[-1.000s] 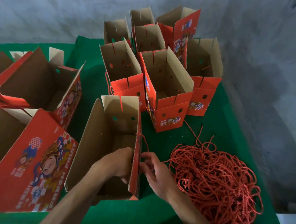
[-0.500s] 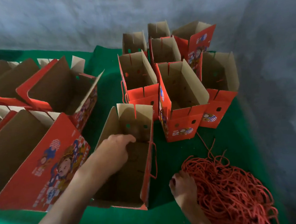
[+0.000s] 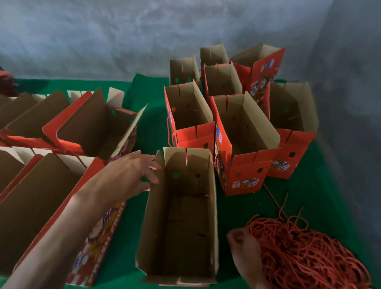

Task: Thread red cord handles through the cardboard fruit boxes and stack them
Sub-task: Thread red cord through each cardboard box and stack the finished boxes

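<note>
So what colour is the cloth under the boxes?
Green, plain with no pattern; the head view shows it best between the cardboard boxes.

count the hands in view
2: the left hand reaches to the far left corner of the nearest open box; the right hand is at the red cord pile.

An open cardboard fruit box [image 3: 181,215] stands upright at the middle, brown inside and red outside, with its top flaps raised, two round holes in its far flap and a short red cord end poking through its right wall. Behind it to the right a cluster of upright open boxes [image 3: 240,122] stands packed close together. A tangled heap of red cord [image 3: 305,256] lies just right of the near box. More open boxes [image 3: 50,158] lean in rows at the left.
</note>
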`<state>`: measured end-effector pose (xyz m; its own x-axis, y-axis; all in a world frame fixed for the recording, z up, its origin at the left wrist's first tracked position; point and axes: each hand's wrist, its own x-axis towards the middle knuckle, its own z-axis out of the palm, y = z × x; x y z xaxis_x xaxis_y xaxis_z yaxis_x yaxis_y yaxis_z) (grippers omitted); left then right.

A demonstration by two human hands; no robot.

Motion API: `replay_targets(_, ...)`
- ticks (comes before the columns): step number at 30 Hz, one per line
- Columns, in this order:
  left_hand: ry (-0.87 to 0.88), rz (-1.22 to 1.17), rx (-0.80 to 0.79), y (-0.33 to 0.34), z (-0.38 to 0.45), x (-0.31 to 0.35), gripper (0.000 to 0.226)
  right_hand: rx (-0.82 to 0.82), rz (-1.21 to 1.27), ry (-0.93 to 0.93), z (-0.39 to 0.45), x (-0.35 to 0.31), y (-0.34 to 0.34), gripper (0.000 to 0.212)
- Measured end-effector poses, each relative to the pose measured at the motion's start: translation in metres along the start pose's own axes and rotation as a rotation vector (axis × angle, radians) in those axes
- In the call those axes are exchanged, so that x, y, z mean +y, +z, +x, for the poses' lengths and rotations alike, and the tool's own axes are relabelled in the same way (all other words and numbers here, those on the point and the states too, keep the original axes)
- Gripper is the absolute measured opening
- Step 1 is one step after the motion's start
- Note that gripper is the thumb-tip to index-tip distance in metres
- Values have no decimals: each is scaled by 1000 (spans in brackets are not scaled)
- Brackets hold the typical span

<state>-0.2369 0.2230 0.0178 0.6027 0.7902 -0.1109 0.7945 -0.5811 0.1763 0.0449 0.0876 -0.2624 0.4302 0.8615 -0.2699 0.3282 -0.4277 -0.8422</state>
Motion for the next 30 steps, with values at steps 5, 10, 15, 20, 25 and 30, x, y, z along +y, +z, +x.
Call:
replay_targets(5, 2, 108, -31, 2, -4, 16, 13, 139, 309, 187, 12, 1, -21, 18)
replay_targets(10, -43, 88, -17, 8, -6, 39, 13, 335, 341, 191, 15, -9, -41, 13)
replay_targets(15, -22, 102, -22, 18, -1, 64, 15, 244, 514, 114, -1, -23, -36, 20)
replay_targets(20, 19, 26, -190, 28, -2, 81, 28, 180, 544, 60, -1, -24, -44, 13)
replay_targets(25, 20, -176, -429, 56, 12, 95, 26, -9, 609, 18, -3, -41, -42, 15)
replay_targets(30, -149, -631, -547, 74, 33, 95, 35, 24, 304, -102, -9, -50, -43, 9)
